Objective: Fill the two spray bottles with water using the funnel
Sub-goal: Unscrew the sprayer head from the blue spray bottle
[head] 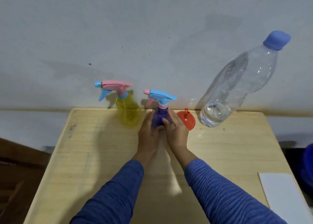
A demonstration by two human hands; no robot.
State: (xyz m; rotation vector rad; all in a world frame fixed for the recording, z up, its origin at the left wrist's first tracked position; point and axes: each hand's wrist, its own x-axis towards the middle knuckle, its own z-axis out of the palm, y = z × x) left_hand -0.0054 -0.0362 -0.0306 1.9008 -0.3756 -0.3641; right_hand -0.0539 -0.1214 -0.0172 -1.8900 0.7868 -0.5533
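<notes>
Both hands, left hand (147, 134) and right hand (176, 132), wrap around the purple spray bottle (159, 117) standing mid-surface (94, 156), the grip seemingly light. Yellow spray bottle (127, 110) stands left; red funnel (188, 120) and water bottle (237, 84) right.

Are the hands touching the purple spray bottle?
Touching. The head view shows the left hand and the right hand wrapped around either side of the purple spray bottle, with the right thumb lying across its front.
</notes>
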